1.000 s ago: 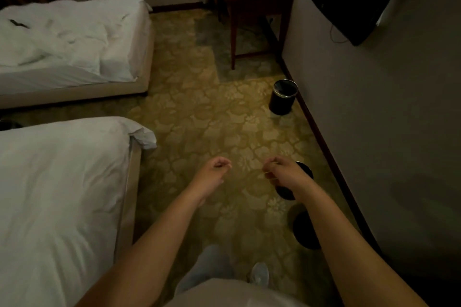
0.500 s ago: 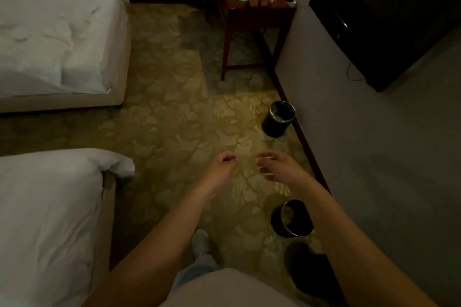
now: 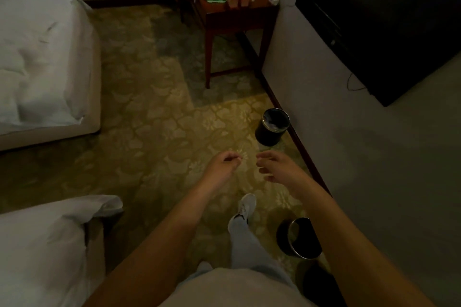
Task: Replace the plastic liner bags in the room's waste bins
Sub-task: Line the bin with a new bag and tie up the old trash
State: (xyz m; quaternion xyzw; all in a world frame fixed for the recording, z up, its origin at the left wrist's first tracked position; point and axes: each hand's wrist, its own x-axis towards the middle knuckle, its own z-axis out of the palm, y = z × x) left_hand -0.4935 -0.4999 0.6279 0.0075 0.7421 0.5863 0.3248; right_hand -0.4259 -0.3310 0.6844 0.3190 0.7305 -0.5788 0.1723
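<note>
A black waste bin point(image 3: 268, 136) with a metal rim stands on the carpet by the right wall, with something shiny and crumpled inside it. A second black bin point(image 3: 296, 238) stands nearer, partly hidden behind my right forearm. My left hand point(image 3: 222, 164) is held out over the carpet, fingers curled in and thumb against the fingertips; nothing shows in it. My right hand point(image 3: 282, 167) hovers beside it, just short of the far bin, with fingers loosely bent and apart, holding nothing I can see.
Two beds with white sheets point(image 3: 45, 70) point(image 3: 45, 252) fill the left side. A wooden side table point(image 3: 237, 17) with small items stands ahead by the wall. A dark TV point(image 3: 374, 20) hangs on the right wall. A dark shape point(image 3: 321, 284) lies at the bottom right.
I have walked forward along the wall: both bins are closer, and the near bin has slid down beside my right arm. My right hand's fingers have loosened and spread.
</note>
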